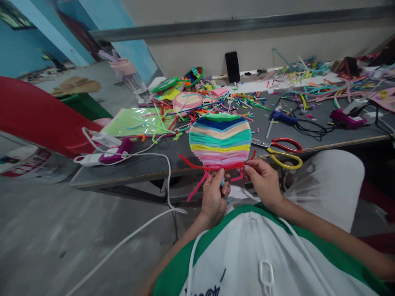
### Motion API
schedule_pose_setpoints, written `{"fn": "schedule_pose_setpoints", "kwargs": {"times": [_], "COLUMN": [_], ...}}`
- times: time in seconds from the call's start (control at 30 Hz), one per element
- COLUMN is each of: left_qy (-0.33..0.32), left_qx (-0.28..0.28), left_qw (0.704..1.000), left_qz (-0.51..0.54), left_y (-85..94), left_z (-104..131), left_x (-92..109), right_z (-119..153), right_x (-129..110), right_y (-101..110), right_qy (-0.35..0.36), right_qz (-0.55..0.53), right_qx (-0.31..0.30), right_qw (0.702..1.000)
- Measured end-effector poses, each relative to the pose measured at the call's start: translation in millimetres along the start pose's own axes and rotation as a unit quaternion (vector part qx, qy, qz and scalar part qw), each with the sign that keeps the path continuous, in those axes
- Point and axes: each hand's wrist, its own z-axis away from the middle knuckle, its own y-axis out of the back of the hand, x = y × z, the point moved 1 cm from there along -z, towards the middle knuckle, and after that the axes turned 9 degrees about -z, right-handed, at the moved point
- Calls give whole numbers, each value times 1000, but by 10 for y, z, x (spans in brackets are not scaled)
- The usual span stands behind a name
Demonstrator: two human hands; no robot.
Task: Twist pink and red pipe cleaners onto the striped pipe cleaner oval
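Note:
A round craft piece [220,137] is covered in rows of fuzzy pipe cleaners, green and blue at the far side, then beige, teal, yellow and pink. My left hand [215,193] grips its near edge, thumb on top. Across that edge lies a red pipe cleaner [193,165], its left end sticking out past the disc. My right hand [262,179] pinches this red strand at the disc's right side. Pink-red pipe cleaner ends [197,187] hang below the edge. Some light blue bits show by my left fingers; what they belong to is hidden.
Red-and-yellow-handled scissors [285,152] lie at the table's front edge, right of the disc. Purple glue guns or plugs [116,152] with a white cable sit left. Behind are pipe cleaner scraps [247,100], a phone [232,67], a clear bottle [132,80] and a blue tool [284,117].

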Motion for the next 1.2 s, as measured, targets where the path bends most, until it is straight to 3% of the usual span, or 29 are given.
{"fn": "schedule_pose_setpoints", "kwargs": {"times": [0.07,0.2,0.3,0.4,0.5,0.63,0.77,0.97,1.2], "left_qy": [2,2,10,17,19,16,13,14,16], "left_qx": [-4,-21,-27,-33,-35,-36,-36,-20,-24], "left_qw": [1000,1000,1000,999,999,999,999,1000,1000], "left_qz": [-2,-2,-2,-1,-5,-10,-13,-12,-12], "left_y": [-1,4,7,-1,-16,-26,-9,15,30], "left_z": [2,7,12,20,29,37,34,29,16], "left_x": [-4,-7,-14,-20,-25,-33,-43,-51,-90], "right_z": [-16,-69,-91,-78,-51,-49,-74,-46,-51], "right_x": [14,34,48,64,79,96,49,-80,29], "right_y": [38,128,181,195,164,88,30,7,10], "right_qy": [73,195,227,235,190,31,-86,-119,-153], "right_qz": [87,224,280,293,256,131,13,-37,-77], "right_qx": [-18,-84,-110,-106,-84,-56,-51,-73,-81], "right_qw": [993,951,926,921,944,989,995,990,982]}}
